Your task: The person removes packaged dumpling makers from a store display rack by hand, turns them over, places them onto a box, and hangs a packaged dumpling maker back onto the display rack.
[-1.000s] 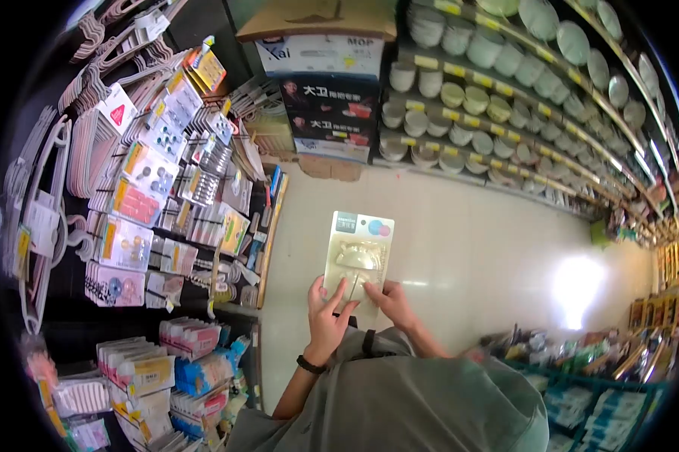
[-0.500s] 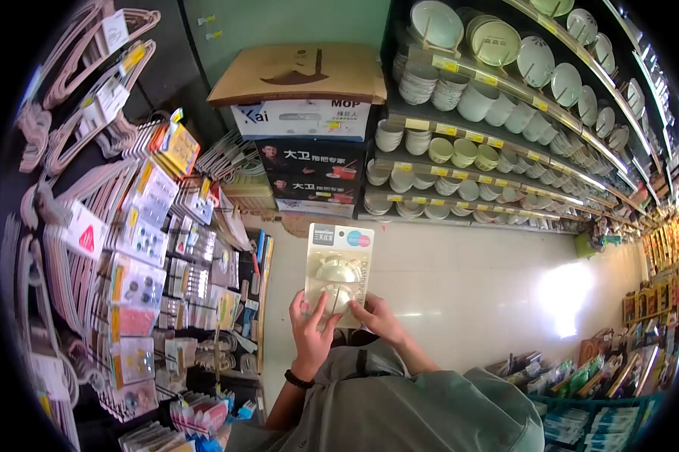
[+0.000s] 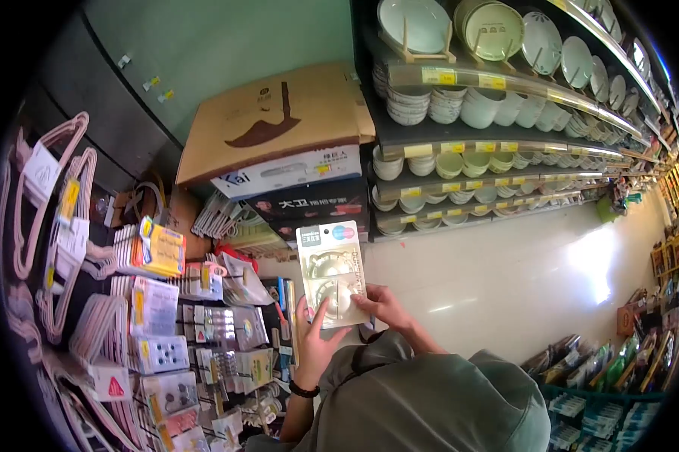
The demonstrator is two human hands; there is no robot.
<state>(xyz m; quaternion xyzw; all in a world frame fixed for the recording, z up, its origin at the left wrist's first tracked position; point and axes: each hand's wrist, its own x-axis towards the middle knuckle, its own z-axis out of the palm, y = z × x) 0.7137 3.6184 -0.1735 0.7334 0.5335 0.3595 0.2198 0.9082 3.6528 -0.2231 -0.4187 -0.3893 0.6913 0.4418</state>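
A carded blister pack with a pale dumpling mould is held up in front of my body, its printed front facing me. My left hand grips its lower left side, with fingers resting across the lower plastic bubble and a dark beaded band on the wrist. At the lower right edge, my right hand pinches the card, thumb on the front. The fingers behind the card are hidden.
Hangers and hooks of small packaged goods crowd the left. Stacked mop boxes stand ahead. Shelves of bowls and plates run along the right, above a tiled floor. Packaged goods fill a rack at lower right.
My view has swung left and nearer the boxes, so the shelves and boxes look larger. Both hands still hold the dumpling mould pack, which now leans slightly left.
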